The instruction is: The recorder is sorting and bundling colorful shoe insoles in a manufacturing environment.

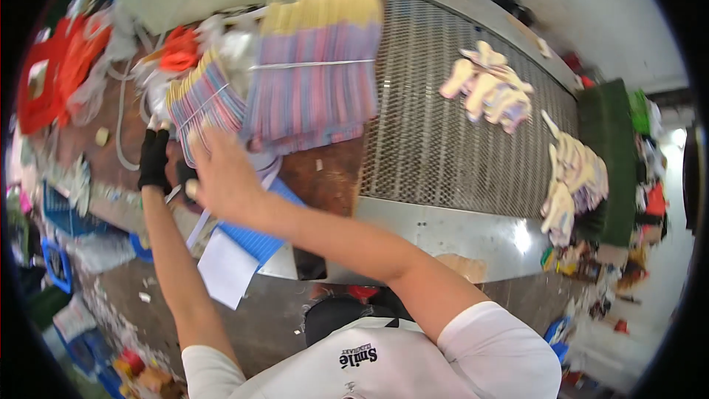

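Your right hand (221,174) reaches up in the middle left, fingers spread, touching the small striped cloth stack (203,100). Your gloved left hand (155,159) sits beside it; I cannot tell its fingers.

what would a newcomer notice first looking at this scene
The big bundled stack of striped pink and purple pieces at top centre, with a smaller bundle left of it. The right hand reaches across toward that smaller bundle, beside the black-gloved left hand. Pale cut-out shapes lie on the metal mesh to the right.
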A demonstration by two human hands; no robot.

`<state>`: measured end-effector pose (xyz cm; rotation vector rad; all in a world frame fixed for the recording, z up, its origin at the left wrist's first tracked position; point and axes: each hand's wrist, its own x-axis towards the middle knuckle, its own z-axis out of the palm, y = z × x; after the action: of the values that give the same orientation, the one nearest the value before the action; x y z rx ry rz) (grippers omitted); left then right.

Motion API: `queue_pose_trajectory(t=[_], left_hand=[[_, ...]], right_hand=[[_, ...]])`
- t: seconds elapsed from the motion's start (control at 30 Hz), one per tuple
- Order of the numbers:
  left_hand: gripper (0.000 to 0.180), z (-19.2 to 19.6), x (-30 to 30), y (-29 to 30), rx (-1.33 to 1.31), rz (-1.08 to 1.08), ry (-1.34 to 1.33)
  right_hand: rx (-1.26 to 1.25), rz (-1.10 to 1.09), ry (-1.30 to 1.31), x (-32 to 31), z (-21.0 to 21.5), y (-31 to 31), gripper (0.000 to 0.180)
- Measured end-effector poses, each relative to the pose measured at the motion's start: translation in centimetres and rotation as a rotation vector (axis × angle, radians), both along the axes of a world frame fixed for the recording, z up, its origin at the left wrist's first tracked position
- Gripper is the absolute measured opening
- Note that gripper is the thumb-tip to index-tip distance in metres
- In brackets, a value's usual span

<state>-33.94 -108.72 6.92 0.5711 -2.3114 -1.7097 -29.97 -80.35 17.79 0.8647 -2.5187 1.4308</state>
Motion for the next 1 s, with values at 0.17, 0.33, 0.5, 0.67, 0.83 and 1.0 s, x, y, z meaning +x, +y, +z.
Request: queue_pose_trajectory(t=[0.17, 0.33, 0.5, 0.67, 0.83, 1.0], left_hand=[[0.054, -2.8, -1.8, 3.4, -0.169, -0.207, -0.317], [0.033, 3.8, -1.1, 12.8, -0.094, 0.003, 0.186], [0.039, 15.4, 5.3, 28.6, -0.121, -0.44, 0.17], [0.041, 13.2, 3.0, 50.6, 0.135, -1.116, -0.142], [0.039, 4.4, -5.9, 63.4, -0.268, -1.095, 0.012], [0.048, 0.2, -18.4, 76.1, -0.754, -0.92, -0.003]], right_hand=[[0.1, 0.472, -0.509, 5.0, -0.8, 14.0, 0.05], [0.128, -0.236, -0.709, 9.6, -6.8, 33.6, 0.034], [0.168, -0.636, -0.803, 12.5, -10.2, 45.4, 0.035], [0.046, -0.62, -0.853, 13.2, -14.8, 52.6, 0.037], [-0.438, -0.771, -0.903, 8.5, -19.5, 67.7, 0.032], [-0.327, -1.076, -0.809, -2.1, -19.9, 82.4, 0.028]])
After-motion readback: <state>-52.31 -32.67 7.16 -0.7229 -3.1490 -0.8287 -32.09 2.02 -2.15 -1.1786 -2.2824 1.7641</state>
